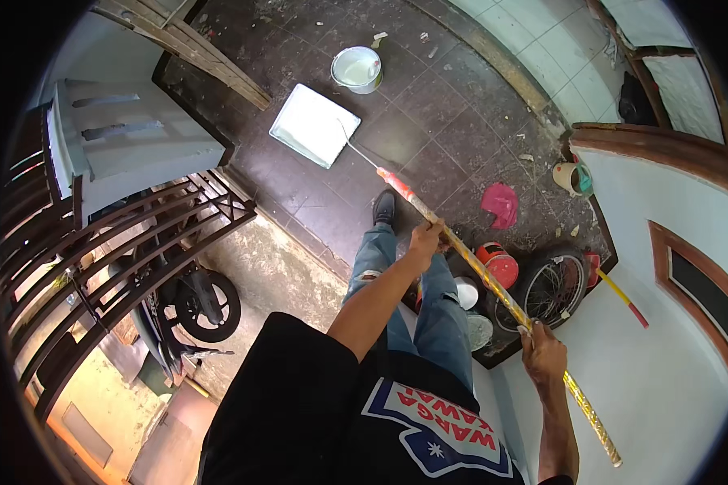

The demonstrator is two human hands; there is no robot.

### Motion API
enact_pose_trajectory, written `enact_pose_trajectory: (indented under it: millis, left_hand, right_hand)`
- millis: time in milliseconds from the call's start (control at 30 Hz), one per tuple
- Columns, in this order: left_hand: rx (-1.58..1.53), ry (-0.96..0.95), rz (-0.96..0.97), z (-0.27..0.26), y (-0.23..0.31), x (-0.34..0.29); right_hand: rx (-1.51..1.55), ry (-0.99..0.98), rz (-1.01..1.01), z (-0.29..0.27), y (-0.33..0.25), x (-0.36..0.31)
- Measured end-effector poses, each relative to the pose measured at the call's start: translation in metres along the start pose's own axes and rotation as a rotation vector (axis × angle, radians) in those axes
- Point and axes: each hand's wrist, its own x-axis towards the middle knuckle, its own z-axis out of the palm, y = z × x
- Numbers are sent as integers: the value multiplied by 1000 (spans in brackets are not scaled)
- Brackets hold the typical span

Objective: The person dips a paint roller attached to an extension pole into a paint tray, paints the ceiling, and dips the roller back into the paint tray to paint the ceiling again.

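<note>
A long paint roller pole [487, 276], patterned in gold with a red section near its far end, slants from the floor ahead down to my lower right. My left hand [426, 242] is closed around its middle. Lower down, my right hand [544, 354] wraps the same pole, and the butt end sticks out past it. A thin metal rod [362, 153] runs from the pole's far end onto a white paint tray [298, 150]; the roller head itself blends into the white and cannot be made out. Just beyond the tray stands a white bucket [362, 87] with pale paint inside.
A pink cloth [501, 204] lies on the dark tiles. Near my legs are a red bucket [498, 267] and a bicycle wheel [552, 288]. Wooden beams [206, 56] stand at far left; a slatted railing [129, 242] and motorcycle [194, 307] are at left. A white wall rises at right.
</note>
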Motion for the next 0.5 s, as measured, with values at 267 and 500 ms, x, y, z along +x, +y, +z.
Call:
enact_pose_trajectory:
  millis: [267,500]
  left_hand:
    - [108,202,104,-53,85,8]
    - [5,69,172,-39,87,-19]
  right_hand:
    - [17,83,-112,20,-81,50]
    - [41,131,-117,-12,-70,42]
